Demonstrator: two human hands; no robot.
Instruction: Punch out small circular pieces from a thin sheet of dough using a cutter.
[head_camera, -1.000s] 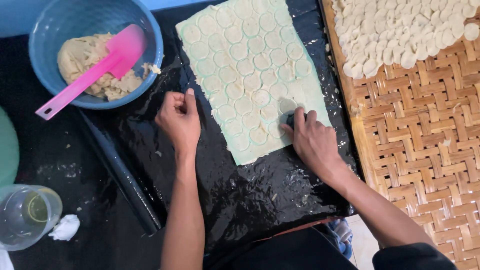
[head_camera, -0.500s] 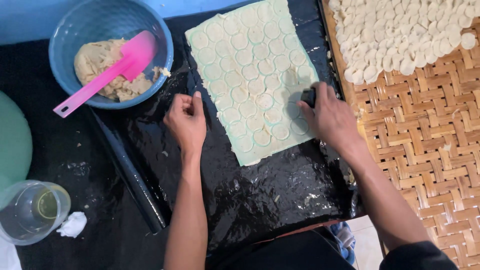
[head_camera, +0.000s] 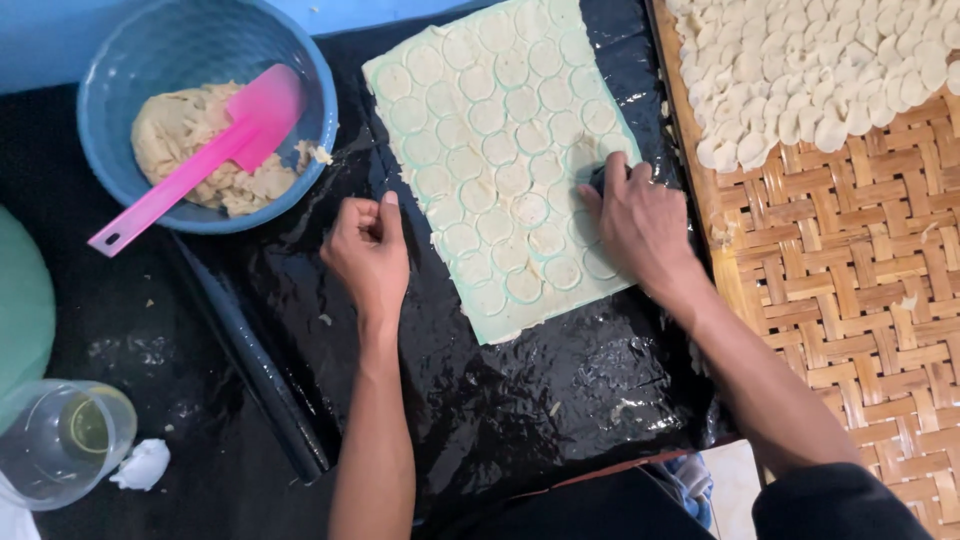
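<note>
A pale rolled dough sheet (head_camera: 500, 150) lies on glossy black plastic (head_camera: 500, 400), marked all over with cut circles. My right hand (head_camera: 640, 225) presses a small dark round cutter (head_camera: 598, 178) into the sheet's right edge. My left hand (head_camera: 368, 255) rests as a loose fist on the plastic, just left of the sheet's lower left edge, holding nothing I can see.
A blue bowl (head_camera: 110, 90) at upper left holds dough and a pink spatula (head_camera: 200, 155). A woven bamboo tray (head_camera: 860, 300) on the right carries several cut dough rounds (head_camera: 820, 60). A dark rolling pin (head_camera: 255, 350) lies left of my arm; a clear cup (head_camera: 60, 440) sits bottom left.
My right hand with the cutter has moved up along the sheet's right edge. My left hand's fingers have curled into a loose fist.
</note>
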